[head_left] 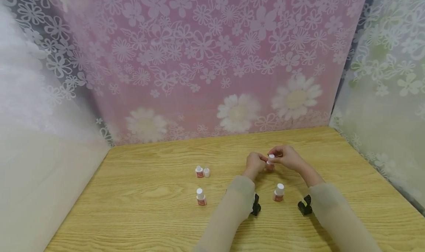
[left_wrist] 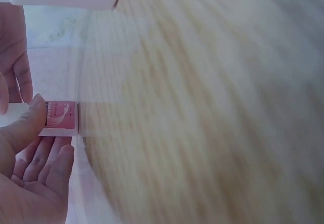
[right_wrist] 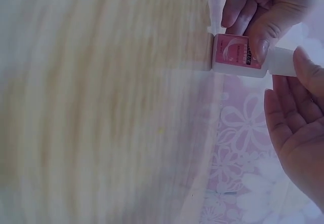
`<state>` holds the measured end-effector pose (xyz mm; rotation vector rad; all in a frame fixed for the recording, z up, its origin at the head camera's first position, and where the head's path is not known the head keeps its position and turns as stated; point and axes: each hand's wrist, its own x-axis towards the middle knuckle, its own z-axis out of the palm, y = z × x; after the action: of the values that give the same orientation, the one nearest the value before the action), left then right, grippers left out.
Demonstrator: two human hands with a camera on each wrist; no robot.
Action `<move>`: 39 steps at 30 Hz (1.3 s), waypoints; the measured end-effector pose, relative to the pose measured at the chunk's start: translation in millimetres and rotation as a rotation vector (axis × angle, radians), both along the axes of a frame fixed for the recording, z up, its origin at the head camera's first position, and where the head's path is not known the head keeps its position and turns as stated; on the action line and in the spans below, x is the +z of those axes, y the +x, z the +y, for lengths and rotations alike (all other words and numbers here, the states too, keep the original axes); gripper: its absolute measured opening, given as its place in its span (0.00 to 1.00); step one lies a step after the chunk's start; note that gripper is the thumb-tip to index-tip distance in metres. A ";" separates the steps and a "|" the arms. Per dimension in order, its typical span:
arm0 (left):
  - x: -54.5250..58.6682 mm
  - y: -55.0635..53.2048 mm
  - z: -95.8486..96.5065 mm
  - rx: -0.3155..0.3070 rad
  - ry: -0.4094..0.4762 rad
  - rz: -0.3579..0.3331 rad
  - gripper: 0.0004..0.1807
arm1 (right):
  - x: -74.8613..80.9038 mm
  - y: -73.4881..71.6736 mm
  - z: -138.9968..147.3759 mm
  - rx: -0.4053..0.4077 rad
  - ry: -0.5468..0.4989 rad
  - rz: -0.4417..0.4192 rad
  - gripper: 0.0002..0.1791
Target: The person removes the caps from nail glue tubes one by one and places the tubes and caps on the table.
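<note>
Near the back right of the table, my left hand (head_left: 255,164) pinches the body of a small white glue bottle (right_wrist: 238,54) with a red label. My right hand (head_left: 289,159) holds the bottle's white cap (right_wrist: 282,62) between thumb and fingers. The cap sits at the neck end, in line with the bottle. In the right wrist view the bottle's base is right at the tabletop. Closer to me, between the forearms, stands another capped bottle (head_left: 279,193) with a red label.
Left of the hands stands a red-labelled bottle (head_left: 199,172) with a small white piece (head_left: 207,172) beside it. A capped bottle (head_left: 201,197) stands nearer the front. Black wrist devices (head_left: 305,206) show by the sleeves. A floral curtain (head_left: 199,78) hangs behind the wooden table (head_left: 139,215).
</note>
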<state>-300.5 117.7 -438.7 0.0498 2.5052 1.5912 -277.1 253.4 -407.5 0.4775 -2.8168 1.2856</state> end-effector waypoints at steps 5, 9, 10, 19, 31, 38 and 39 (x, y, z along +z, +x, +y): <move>-0.3 1.0 1.3 0.000 0.019 -0.006 0.08 | -1.2 1.3 0.8 -0.052 0.017 0.014 0.14; -0.5 1.4 1.9 0.002 0.029 -0.017 0.07 | -1.9 1.3 0.6 -0.104 0.022 0.006 0.14; -0.5 1.2 2.0 0.005 0.032 -0.018 0.07 | -1.9 1.2 0.3 -0.108 0.026 0.007 0.14; -3.3 -2.4 0.5 0.005 0.016 -0.007 0.08 | -1.2 0.5 -1.9 -0.107 0.008 -0.001 0.13; -1.7 -1.7 -0.4 0.000 0.023 -0.022 0.08 | -3.0 -0.7 1.0 -0.045 -0.056 -0.021 0.11; -1.6 -0.6 -0.2 -0.001 0.035 -0.034 0.08 | -4.3 -0.3 1.4 -0.023 -0.072 -0.031 0.14; -1.6 -0.6 -0.2 -0.001 0.031 -0.034 0.08 | -4.4 -0.1 1.0 -0.028 -0.066 -0.026 0.14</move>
<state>-301.0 117.6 -440.3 0.0278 2.4551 1.6170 -277.2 254.4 -411.9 0.4205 -2.7808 1.3852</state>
